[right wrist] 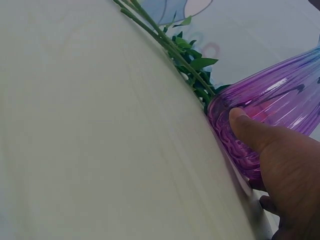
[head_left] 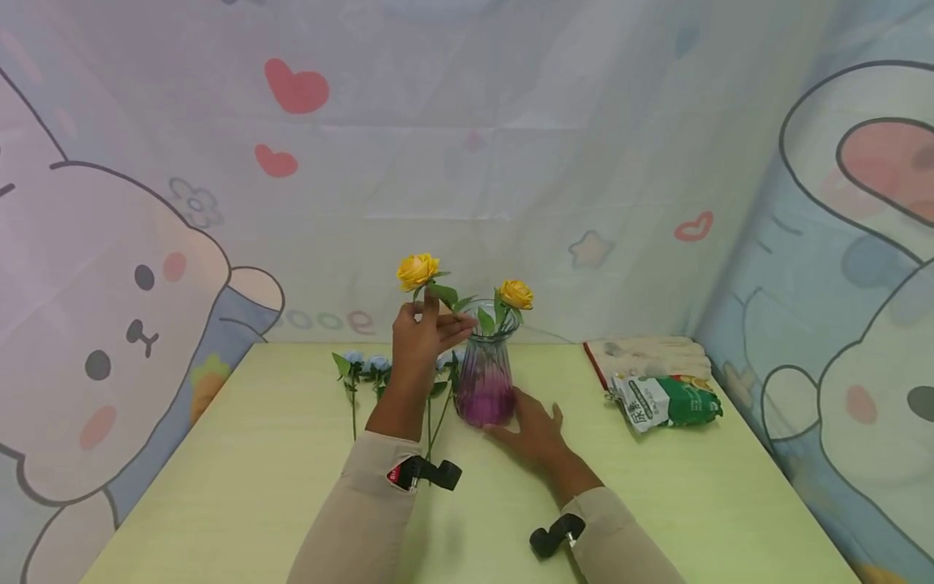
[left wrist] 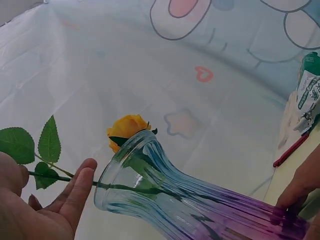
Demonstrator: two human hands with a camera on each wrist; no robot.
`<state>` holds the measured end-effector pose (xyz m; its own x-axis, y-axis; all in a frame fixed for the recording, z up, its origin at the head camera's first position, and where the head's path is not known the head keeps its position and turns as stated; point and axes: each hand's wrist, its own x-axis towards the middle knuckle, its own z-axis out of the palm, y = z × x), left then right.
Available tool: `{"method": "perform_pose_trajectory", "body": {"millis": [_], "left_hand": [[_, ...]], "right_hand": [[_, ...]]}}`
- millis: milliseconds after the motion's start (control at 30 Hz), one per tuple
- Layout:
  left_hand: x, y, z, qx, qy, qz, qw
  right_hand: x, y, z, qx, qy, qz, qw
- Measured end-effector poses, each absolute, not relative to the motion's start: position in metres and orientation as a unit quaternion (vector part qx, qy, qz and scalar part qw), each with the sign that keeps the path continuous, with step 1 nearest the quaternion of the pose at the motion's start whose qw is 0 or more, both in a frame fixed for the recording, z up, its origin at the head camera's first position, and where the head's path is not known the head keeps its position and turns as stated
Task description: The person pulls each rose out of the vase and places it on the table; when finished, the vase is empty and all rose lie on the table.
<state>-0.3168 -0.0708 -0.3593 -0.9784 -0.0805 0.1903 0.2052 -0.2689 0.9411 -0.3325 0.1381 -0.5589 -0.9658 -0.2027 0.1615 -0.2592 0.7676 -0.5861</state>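
Note:
Near the back of the table stands a ribbed glass vase (head_left: 485,385), blue-clear at the mouth and purple below. My left hand (head_left: 416,349) pinches the leafy stem of a yellow rose (head_left: 417,272) beside the rim. In the left wrist view this green stem (left wrist: 132,188) runs into the vase mouth; its bloom is out of that view. A second yellow rose (head_left: 516,294) leans from the rim on the right. Low on the vase, my right hand (head_left: 536,434) grips the base, its thumb (right wrist: 245,125) along the glass in the right wrist view.
Several pale blue flowers (head_left: 378,363) with green stems lie on the table left of the vase, partly behind my left arm. Back right are a green and white packet (head_left: 667,401) and pale gloves (head_left: 649,357). A printed cloth (head_left: 496,178) hangs behind the table.

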Motion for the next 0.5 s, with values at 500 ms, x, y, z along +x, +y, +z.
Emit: {"method": "perform_pose_trajectory", "body": {"millis": [500], "left_hand": [[-0.315,-0.082,-0.376,-0.098,-0.639,-0.759,0.076]], "right_hand": [[-0.336,0.14,-0.564,0.127,-0.937,0.323,0.051]]}}
